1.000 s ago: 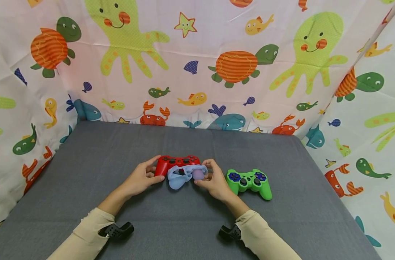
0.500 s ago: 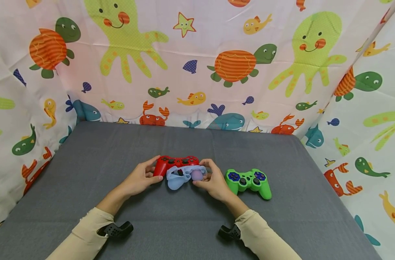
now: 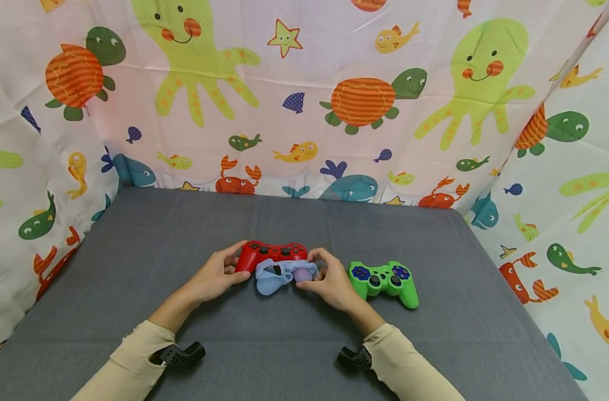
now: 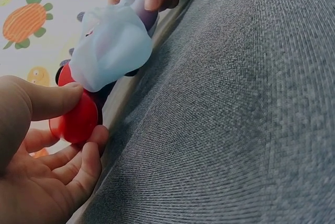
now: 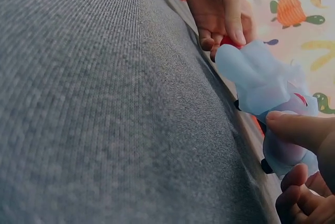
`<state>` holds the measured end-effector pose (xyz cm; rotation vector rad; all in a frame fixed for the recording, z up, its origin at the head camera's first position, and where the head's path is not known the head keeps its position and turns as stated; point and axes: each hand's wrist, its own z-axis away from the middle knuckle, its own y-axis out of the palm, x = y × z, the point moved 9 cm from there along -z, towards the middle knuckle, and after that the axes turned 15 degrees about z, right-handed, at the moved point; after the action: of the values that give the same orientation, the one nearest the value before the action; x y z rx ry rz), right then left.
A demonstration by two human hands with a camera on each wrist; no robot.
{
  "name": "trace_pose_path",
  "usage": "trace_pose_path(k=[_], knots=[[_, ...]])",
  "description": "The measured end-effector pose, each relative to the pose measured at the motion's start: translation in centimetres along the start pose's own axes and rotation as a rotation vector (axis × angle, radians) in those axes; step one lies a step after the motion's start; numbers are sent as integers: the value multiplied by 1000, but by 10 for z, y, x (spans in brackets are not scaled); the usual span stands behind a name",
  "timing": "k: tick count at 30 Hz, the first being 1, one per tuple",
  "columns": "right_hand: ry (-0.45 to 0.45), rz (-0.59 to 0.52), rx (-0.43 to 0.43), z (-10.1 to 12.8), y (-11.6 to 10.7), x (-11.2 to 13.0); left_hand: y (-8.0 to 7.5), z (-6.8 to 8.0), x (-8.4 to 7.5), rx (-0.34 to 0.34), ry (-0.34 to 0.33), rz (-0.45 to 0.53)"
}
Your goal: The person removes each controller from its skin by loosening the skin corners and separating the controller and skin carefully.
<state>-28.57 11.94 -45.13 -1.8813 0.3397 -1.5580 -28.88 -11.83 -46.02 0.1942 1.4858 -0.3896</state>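
our left hand [image 3: 215,276] curls thumb and fingers round the left grip of the glossy red plastic game controller [image 3: 270,252], which lies near the middle of the grey fabric table top [image 3: 134,250]. our right hand [image 3: 328,278] pinches the pale blue soft silicone sleeve [image 3: 274,275], half stretched over the controller's right grip, its loose end sagging onto the cloth. just beside our right hand lies a green plastic game controller with blue pads [image 3: 384,280], leaving little room on that side. wide bare cloth runs to the left edge and towards us. the sea-creature printed curtain [image 3: 304,100] closes off the far and side edges.
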Motion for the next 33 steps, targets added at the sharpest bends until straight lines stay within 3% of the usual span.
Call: trace_pose_path(k=[24,33], knots=[[-20,110,-17,3,-3,4,4,1,-2,11,40,-19],[-11,-26,-26,2,-1,8,-1,2,0,-12,-15,6]])
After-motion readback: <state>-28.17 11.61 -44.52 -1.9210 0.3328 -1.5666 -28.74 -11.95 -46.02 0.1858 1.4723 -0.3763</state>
